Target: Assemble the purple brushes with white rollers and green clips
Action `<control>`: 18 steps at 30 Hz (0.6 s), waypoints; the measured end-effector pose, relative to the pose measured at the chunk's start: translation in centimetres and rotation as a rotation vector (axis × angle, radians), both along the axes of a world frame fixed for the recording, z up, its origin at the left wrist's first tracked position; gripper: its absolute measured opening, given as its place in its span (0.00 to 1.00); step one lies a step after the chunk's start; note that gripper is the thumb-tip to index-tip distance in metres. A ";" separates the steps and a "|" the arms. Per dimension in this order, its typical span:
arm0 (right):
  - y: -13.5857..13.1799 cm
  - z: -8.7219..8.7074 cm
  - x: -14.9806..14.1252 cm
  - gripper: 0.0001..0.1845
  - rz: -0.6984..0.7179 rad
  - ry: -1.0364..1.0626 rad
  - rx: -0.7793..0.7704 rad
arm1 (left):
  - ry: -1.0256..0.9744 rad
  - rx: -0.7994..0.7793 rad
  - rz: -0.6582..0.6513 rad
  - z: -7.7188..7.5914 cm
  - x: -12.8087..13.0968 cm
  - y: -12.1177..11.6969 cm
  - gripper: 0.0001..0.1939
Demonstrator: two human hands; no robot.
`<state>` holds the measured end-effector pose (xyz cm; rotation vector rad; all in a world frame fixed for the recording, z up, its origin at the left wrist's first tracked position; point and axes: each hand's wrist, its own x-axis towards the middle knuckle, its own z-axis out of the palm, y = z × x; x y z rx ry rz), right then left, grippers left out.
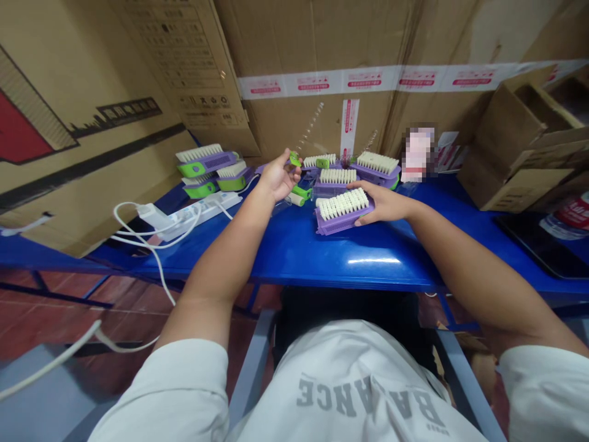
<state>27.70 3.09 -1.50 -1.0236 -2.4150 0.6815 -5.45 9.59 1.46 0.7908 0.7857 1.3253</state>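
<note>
Purple in body and white in bristle: holds a brush (343,216) in the right hand (381,204), at the middle of the blue table (299,261). Clamps the brush at its right end between thumb and fingers, with bristles facing up and the body slightly slanted, left end nearer the front edge. Cannot tell, from this view, of any contact between brush and table top. Pinches a small green piece (295,159) between thumb and fingertips of the left hand (278,178), further back and to the left of the brush. Shows a clear coil (310,127) rising just above the green piece; cannot tell of any joint between the two. Just below the left hand, includes a green handle (304,193) on the table. Directly behind the held brush, groups three more brushes (337,177), bristles up and close together. To the left, piles three green-and-purple brushes (207,162), one on top of two, beside a white power strip (184,218) with a looped cable (162,270). Along the back, borders on a large cardboard box (304,37). To the right, well apart from both hands, includes small cartons (510,141), a black flat device (529,240) and a red-labelled bottle (573,215).
</note>
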 end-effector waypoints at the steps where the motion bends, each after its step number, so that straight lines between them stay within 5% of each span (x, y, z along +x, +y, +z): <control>1: 0.0 0.0 0.0 0.65 0.004 0.002 0.001 | 0.026 0.035 0.007 -0.3 -0.1 0.2 0.15; 7: 0.0 0.2 0.2 0.64 0.003 -0.019 -0.001 | 0.157 0.236 0.025 -1.5 -0.7 0.8 0.19; 18: -1.0 1.5 0.1 0.63 -0.035 -0.222 -0.039 | 0.247 0.346 -0.055 -1.5 -0.5 -0.1 0.23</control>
